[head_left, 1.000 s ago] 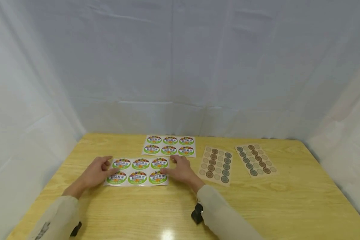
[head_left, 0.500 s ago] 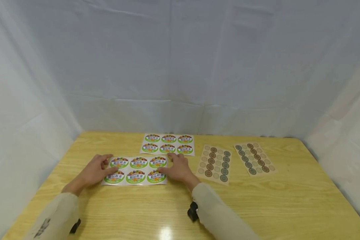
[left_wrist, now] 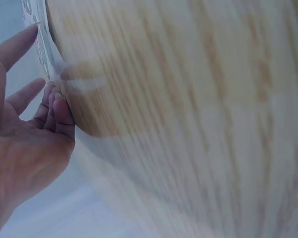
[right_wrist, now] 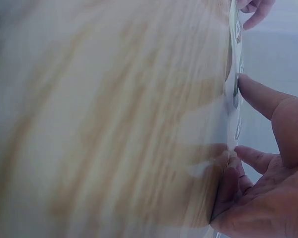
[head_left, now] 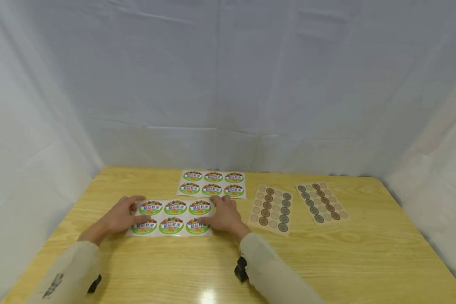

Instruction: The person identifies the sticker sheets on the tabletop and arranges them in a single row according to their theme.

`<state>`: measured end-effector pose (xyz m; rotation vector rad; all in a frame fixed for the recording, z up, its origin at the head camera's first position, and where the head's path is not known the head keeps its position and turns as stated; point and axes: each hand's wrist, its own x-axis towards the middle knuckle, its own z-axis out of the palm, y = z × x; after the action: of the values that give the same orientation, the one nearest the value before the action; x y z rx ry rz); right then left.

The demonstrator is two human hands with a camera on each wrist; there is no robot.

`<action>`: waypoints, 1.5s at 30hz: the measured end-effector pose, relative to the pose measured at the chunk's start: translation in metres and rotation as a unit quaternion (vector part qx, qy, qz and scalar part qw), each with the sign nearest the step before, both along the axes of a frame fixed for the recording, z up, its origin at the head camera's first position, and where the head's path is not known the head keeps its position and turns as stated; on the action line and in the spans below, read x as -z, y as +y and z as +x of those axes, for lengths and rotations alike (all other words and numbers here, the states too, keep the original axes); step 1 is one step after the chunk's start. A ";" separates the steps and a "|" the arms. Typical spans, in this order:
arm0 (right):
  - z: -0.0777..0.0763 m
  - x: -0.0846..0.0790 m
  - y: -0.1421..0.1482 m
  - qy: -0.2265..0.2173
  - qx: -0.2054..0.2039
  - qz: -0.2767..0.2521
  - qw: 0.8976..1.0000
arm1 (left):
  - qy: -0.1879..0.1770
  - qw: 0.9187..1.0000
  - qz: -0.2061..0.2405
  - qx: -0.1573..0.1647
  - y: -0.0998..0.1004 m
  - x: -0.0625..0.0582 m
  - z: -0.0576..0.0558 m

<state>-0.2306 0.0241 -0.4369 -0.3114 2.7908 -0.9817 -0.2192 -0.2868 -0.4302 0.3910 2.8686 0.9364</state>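
One six-oval sticker sheet [head_left: 173,216] lies on the wooden surface [head_left: 167,266], between left hand [head_left: 122,215] and right hand [head_left: 225,214]. Both grips released: each thumb rests on the sheet's printed face, fingers loose at its ends. Matching sheet [head_left: 212,183] just beyond, near the right fingertips. Off to the right, a tan dot sheet [head_left: 271,209]; farther right, a second tan sheet [head_left: 322,202], slanted.

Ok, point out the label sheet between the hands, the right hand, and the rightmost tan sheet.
Label sheet [head_left: 170,216], head view: middle of its face.
Right hand [head_left: 226,214], head view: its back.
Rightmost tan sheet [head_left: 323,203], head view: middle of its face.
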 end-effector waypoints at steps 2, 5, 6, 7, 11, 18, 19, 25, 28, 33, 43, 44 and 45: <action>0.000 0.001 -0.001 0.002 0.000 0.005 1.000 | 0.001 1.000 0.008 0.002 -0.001 0.001 0.000; 0.000 0.002 -0.001 0.006 0.000 0.012 1.000 | 0.003 1.000 0.016 0.004 -0.001 0.002 -0.001; 0.000 0.002 -0.001 0.007 0.000 0.013 1.000 | 0.004 1.000 0.019 0.005 -0.001 0.003 -0.002; 0.000 0.002 -0.002 0.008 0.000 0.015 1.000 | 0.005 1.000 0.021 0.005 -0.002 0.003 -0.002; 0.001 0.001 -0.002 0.011 0.000 0.019 1.000 | -0.001 1.000 0.025 0.001 -0.002 0.004 -0.002; 0.000 0.001 -0.002 0.017 -0.005 0.023 1.000 | -0.008 1.000 0.028 -0.009 -0.001 0.003 0.001; 0.000 0.001 -0.002 0.018 -0.006 0.024 1.000 | -0.007 0.999 0.029 -0.010 -0.001 0.003 0.001; 0.000 0.001 -0.002 0.018 -0.007 0.030 0.999 | -0.002 1.000 0.013 -0.025 0.001 0.004 0.004; 0.001 0.000 -0.003 0.015 -0.003 0.033 0.999 | 0.001 0.999 -0.002 -0.034 0.004 0.004 0.005; 0.002 -0.002 -0.004 0.012 0.001 0.039 0.999 | 0.000 0.999 -0.011 -0.046 0.007 0.003 0.008; 0.005 -0.002 -0.005 0.017 0.000 0.059 0.998 | 0.015 0.999 -0.012 -0.045 0.009 0.004 0.012; 0.006 -0.002 -0.005 0.017 0.000 0.062 0.998 | 0.015 0.999 -0.009 -0.043 0.009 0.003 0.013; 0.006 -0.003 -0.006 0.017 0.001 0.062 0.998 | 0.013 0.999 -0.006 -0.041 0.010 0.003 0.013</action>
<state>-0.2242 0.0186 -0.4343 -0.3125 2.8674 -0.8063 -0.2061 -0.2771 -0.4329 0.2885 2.9334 0.9331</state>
